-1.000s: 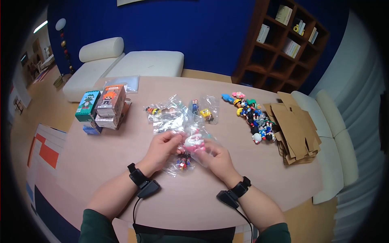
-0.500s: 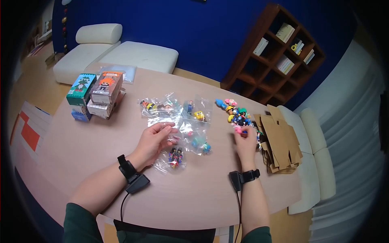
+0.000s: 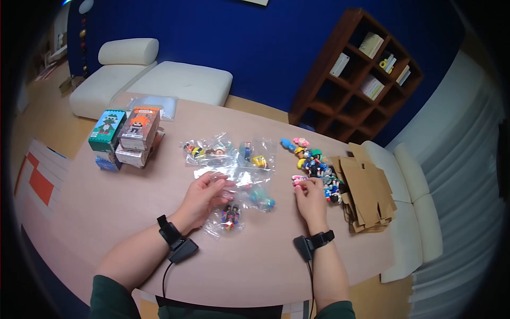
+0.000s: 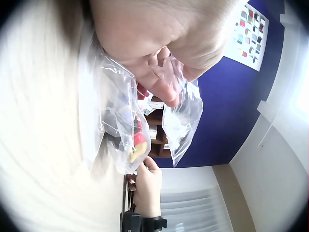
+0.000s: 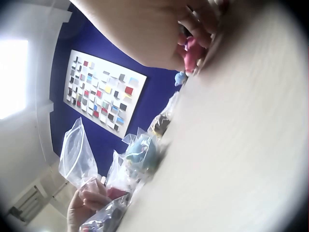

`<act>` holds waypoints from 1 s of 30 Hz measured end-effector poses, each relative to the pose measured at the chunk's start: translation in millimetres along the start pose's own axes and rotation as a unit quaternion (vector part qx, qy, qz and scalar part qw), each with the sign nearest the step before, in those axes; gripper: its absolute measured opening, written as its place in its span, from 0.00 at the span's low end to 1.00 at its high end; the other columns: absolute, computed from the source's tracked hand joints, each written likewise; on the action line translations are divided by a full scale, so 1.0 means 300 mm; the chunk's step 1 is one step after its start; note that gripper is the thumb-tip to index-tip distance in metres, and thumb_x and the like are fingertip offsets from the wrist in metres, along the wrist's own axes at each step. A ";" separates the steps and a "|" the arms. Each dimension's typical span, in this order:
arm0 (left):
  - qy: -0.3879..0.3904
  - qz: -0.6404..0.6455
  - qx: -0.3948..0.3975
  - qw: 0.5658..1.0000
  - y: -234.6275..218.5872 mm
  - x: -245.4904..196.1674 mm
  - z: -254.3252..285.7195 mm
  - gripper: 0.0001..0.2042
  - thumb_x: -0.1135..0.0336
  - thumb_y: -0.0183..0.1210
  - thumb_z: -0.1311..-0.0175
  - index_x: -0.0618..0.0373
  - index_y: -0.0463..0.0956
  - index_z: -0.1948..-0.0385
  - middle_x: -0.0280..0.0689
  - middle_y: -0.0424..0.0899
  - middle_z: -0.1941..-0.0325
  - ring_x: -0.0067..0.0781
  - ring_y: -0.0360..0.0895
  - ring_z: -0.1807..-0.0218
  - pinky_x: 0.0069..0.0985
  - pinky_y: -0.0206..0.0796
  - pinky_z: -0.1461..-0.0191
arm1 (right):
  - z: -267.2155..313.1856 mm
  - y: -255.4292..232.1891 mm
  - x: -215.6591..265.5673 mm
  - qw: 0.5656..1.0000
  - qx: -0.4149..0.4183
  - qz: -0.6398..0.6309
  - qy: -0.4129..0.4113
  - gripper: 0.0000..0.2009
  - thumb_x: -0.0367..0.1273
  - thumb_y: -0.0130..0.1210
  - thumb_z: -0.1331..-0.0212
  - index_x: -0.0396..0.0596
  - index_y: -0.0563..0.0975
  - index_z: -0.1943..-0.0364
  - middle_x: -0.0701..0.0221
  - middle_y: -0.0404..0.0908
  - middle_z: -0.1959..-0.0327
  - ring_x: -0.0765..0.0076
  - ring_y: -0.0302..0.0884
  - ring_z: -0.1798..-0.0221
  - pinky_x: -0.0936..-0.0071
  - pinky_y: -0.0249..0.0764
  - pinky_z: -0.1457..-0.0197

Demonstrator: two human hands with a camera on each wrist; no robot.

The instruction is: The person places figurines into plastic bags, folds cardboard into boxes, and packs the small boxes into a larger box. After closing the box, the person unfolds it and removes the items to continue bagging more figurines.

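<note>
My left hand [image 3: 199, 198] pinches a clear plastic bag [image 4: 182, 128] with thumb and fingers; no figure shows inside it. Just below that hand on the table lies a bagged figure [image 3: 230, 217] in dark, red and yellow. At the left edge of a pile of loose toy figures [image 3: 320, 166], my right hand [image 3: 312, 203] holds a small pink figure [image 5: 194, 52] in its fingertips, low over the tabletop. Between the hands is a light-blue figure [image 5: 143, 151] in its bag. A yellow figure [image 3: 259, 161] and several others lie bagged farther back.
Stacked figure boxes [image 3: 139, 130] stand at the table's left. Behind them lies a flat clear plastic packet [image 3: 159, 107]. Flattened brown cardboard [image 3: 366, 191] is piled right of the loose figures. A white sofa [image 3: 180, 80] and a wooden shelf [image 3: 324, 80] stand beyond the table.
My right hand has taken the pink figure out of the bag between both hands and carried it right to the pile, then slightly nearer. My left hand keeps the bag.
</note>
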State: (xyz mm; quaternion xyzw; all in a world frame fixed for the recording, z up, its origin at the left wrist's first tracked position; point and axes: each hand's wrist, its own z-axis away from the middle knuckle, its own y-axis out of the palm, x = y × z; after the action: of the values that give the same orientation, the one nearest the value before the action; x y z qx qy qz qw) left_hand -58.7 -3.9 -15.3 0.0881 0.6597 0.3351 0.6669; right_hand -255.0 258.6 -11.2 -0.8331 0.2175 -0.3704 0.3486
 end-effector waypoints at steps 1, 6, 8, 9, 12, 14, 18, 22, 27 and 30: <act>0.003 0.022 0.020 1.000 0.005 0.000 0.002 0.12 0.65 0.56 0.24 0.57 0.70 0.45 0.44 0.84 0.45 0.30 0.86 0.53 0.21 0.81 0.54 | -0.003 -0.003 -0.004 1.000 -0.009 0.004 -0.009 0.10 0.32 0.64 0.39 0.42 0.83 0.57 0.62 0.79 0.52 0.62 0.82 0.60 0.66 0.79 0.57; 0.025 0.050 0.085 0.995 0.017 -0.017 0.010 0.08 0.64 0.55 0.24 0.49 0.65 0.52 0.52 0.77 0.36 0.35 0.86 0.50 0.23 0.83 0.51 | 0.021 -0.022 0.096 0.913 0.063 -0.394 0.082 0.18 0.36 0.64 0.35 0.44 0.79 0.45 0.72 0.77 0.47 0.75 0.80 0.57 0.76 0.78 0.58; 0.021 0.029 0.096 0.995 0.030 -0.025 0.019 0.08 0.65 0.55 0.23 0.48 0.63 0.54 0.54 0.75 0.34 0.37 0.84 0.46 0.27 0.81 0.46 | 0.059 -0.025 0.164 0.721 0.272 -0.631 0.088 0.23 0.36 0.62 0.33 0.43 0.72 0.37 0.70 0.76 0.46 0.73 0.80 0.55 0.76 0.78 0.57; 0.036 0.017 0.115 0.993 0.042 -0.019 0.024 0.08 0.65 0.54 0.23 0.48 0.62 0.54 0.54 0.74 0.33 0.38 0.83 0.43 0.28 0.78 0.43 | 0.073 -0.022 0.197 0.731 0.309 -0.606 0.053 0.25 0.34 0.61 0.31 0.43 0.68 0.34 0.67 0.76 0.44 0.73 0.80 0.52 0.76 0.78 0.55; 0.036 -0.002 0.141 0.989 0.066 0.013 0.049 0.10 0.69 0.55 0.24 0.50 0.61 0.54 0.53 0.77 0.35 0.36 0.79 0.38 0.30 0.72 0.37 | 0.116 -0.021 0.285 0.771 0.289 -0.560 0.095 0.20 0.33 0.60 0.31 0.43 0.71 0.38 0.68 0.78 0.45 0.73 0.81 0.53 0.76 0.77 0.55; 0.062 -0.116 0.137 0.982 0.065 0.041 0.047 0.12 0.74 0.57 0.27 0.51 0.61 0.53 0.49 0.83 0.40 0.29 0.80 0.40 0.27 0.72 0.38 | 0.120 -0.009 0.285 0.781 0.257 -0.548 0.155 0.14 0.32 0.59 0.30 0.42 0.76 0.45 0.69 0.82 0.53 0.75 0.81 0.57 0.78 0.76 0.57; 0.019 -0.108 0.086 0.990 0.059 0.060 0.034 0.20 0.79 0.60 0.32 0.53 0.63 0.43 0.42 0.85 0.50 0.30 0.83 0.43 0.25 0.74 0.40 | 0.125 0.050 0.228 0.770 0.170 -0.590 0.175 0.07 0.30 0.57 0.29 0.43 0.79 0.53 0.72 0.83 0.65 0.78 0.78 0.62 0.79 0.73 0.60; 0.038 -0.173 0.113 0.978 0.085 0.032 0.050 0.24 0.75 0.59 0.29 0.54 0.61 0.33 0.43 0.85 0.49 0.30 0.84 0.46 0.25 0.76 0.43 | 0.132 0.048 0.255 0.761 0.125 -0.601 0.211 0.07 0.30 0.56 0.28 0.43 0.79 0.54 0.74 0.81 0.67 0.79 0.76 0.65 0.79 0.72 0.61; -0.014 -0.177 0.131 0.975 0.018 0.069 0.022 0.14 0.64 0.56 0.24 0.63 0.79 0.45 0.37 0.86 0.51 0.24 0.83 0.51 0.25 0.75 0.44 | 0.134 0.059 0.235 0.735 0.160 -0.628 0.201 0.08 0.32 0.54 0.27 0.42 0.79 0.53 0.75 0.79 0.70 0.79 0.75 0.67 0.79 0.72 0.62; -0.022 -0.171 0.105 0.979 0.036 0.068 0.030 0.14 0.62 0.56 0.24 0.65 0.83 0.51 0.36 0.86 0.52 0.23 0.83 0.52 0.25 0.74 0.43 | 0.144 0.076 0.227 0.712 0.123 -0.657 0.216 0.10 0.34 0.52 0.25 0.42 0.79 0.53 0.75 0.79 0.70 0.79 0.76 0.68 0.78 0.72 0.64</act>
State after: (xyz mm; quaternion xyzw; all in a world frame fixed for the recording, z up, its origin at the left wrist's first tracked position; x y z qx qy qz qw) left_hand -55.8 18.7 -24.9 0.0509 0.6819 0.1426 0.7156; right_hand -181.3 219.4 -17.2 -0.6130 -0.3627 -0.6993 0.0598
